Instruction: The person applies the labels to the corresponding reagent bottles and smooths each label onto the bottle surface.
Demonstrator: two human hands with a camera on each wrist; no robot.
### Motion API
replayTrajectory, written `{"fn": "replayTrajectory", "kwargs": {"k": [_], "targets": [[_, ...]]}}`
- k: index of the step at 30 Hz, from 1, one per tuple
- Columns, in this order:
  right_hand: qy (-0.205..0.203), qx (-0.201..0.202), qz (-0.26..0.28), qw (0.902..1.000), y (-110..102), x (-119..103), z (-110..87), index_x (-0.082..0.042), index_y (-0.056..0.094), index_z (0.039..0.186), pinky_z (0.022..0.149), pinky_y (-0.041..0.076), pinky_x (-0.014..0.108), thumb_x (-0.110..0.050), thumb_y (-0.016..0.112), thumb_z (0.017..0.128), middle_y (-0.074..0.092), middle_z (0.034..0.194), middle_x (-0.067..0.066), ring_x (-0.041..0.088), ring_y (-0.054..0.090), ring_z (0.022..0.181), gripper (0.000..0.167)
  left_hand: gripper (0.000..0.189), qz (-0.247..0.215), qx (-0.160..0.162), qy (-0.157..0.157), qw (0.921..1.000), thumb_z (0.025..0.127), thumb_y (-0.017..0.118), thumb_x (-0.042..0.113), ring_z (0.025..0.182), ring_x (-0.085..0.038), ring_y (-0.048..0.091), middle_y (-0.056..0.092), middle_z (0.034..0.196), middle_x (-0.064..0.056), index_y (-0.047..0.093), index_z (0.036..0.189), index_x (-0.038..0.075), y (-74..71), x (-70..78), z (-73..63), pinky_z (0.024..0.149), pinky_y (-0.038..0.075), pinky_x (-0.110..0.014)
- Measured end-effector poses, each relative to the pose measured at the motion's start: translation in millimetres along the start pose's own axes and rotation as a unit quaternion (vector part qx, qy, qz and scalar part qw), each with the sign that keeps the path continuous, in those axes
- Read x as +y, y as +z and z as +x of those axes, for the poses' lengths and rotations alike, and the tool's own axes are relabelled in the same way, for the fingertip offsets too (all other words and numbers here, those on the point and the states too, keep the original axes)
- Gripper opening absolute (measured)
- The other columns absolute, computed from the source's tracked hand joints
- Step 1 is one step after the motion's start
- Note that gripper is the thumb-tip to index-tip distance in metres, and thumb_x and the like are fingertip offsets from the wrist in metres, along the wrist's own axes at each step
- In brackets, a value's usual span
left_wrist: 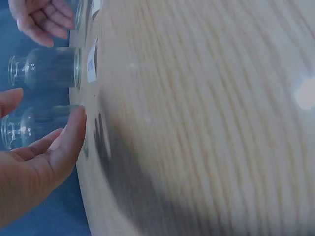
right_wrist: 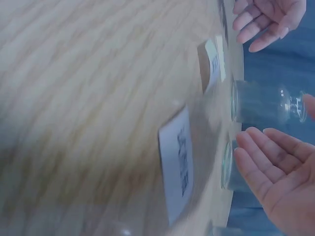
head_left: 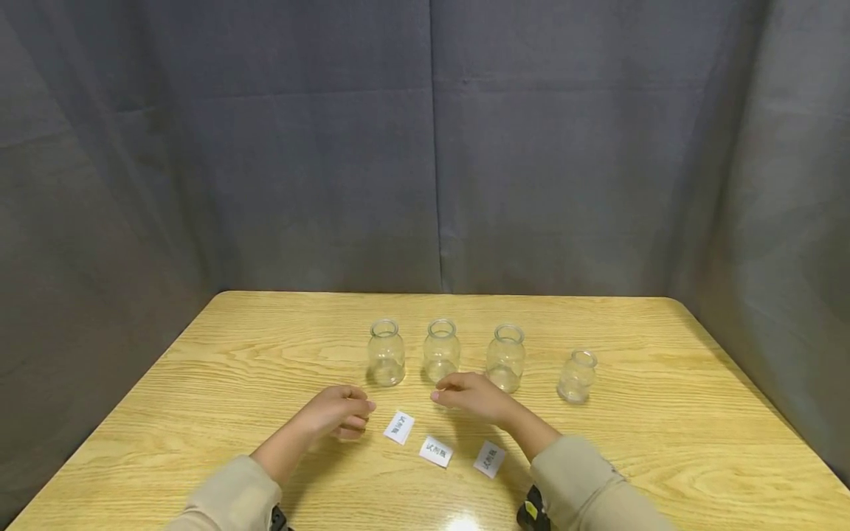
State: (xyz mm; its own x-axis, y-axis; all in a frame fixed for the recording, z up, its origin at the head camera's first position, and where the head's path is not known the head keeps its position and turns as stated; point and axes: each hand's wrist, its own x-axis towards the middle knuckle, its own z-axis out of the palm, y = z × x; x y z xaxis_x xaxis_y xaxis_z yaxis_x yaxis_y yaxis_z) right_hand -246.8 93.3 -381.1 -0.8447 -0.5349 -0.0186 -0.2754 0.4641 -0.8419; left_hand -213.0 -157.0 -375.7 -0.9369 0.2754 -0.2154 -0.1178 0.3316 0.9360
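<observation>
Three clear glass jars, the left jar [head_left: 387, 355], the middle jar [head_left: 441, 352] and the right jar [head_left: 505, 360], stand upright in a row. My left hand [head_left: 336, 413] hovers over the table in front of the left jar, fingers loosely bent and holding nothing. Just before the middle and right jars is my right hand [head_left: 474, 397], its fingers extended and relaxed, with nothing in them. Between and below the hands lie three white paper labels with dark printed characters: a left label [head_left: 399, 427], a middle label [head_left: 436, 451] and a right label [head_left: 489, 459].
A smaller glass jar [head_left: 576, 377] stands apart on the right side of the wooden table [head_left: 664, 442]. Grey curtains [head_left: 319, 162] hang behind the table and along both sides.
</observation>
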Motion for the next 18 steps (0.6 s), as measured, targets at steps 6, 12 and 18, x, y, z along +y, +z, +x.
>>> {"fn": "replayTrajectory", "kwargs": {"k": [6, 12, 18], "targets": [[0.005, -0.020, 0.009, 0.9997, 8.9, -2.8, 5.6, 0.007, 0.050, 0.112, 0.078, 0.044, 0.042, -0.027, 0.053, 0.085, 0.053, 0.106, 0.014, 0.029, 0.051, 0.095, 0.045, 0.040, -0.011, 0.032, -0.038, 0.9987, 0.079, 0.057, 0.010, 0.083, -0.028, 0.054, 0.053, 0.097, -0.019, 0.044, 0.109, -0.014, 11.7, -1.7, 3.6, 0.069, 0.049, -0.037], [-0.001, -0.044, 0.017, 0.9989, 18.0, -0.3, 12.3, 0.012, 0.049, 0.109, 0.072, 0.047, 0.037, -0.020, 0.056, 0.083, 0.056, 0.095, 0.011, 0.025, 0.056, 0.083, 0.041, 0.034, -0.007, 0.049, -0.059, 0.9970, 0.079, 0.056, 0.003, 0.079, -0.026, 0.054, 0.054, 0.094, -0.016, 0.045, 0.107, -0.014, 20.4, -4.1, 7.8, 0.066, 0.050, -0.034], [-0.009, -0.042, -0.006, 0.9990, 26.4, -0.8, 19.3, 0.011, 0.053, 0.104, 0.065, 0.049, 0.033, -0.012, 0.057, 0.081, 0.058, 0.086, 0.009, 0.021, 0.056, 0.073, 0.032, 0.030, -0.004, 0.055, -0.055, 0.9970, 0.078, 0.056, -0.001, 0.076, -0.025, 0.055, 0.053, 0.091, -0.017, 0.047, 0.103, -0.015, 25.6, -4.9, 9.4, 0.065, 0.050, -0.034]]}}
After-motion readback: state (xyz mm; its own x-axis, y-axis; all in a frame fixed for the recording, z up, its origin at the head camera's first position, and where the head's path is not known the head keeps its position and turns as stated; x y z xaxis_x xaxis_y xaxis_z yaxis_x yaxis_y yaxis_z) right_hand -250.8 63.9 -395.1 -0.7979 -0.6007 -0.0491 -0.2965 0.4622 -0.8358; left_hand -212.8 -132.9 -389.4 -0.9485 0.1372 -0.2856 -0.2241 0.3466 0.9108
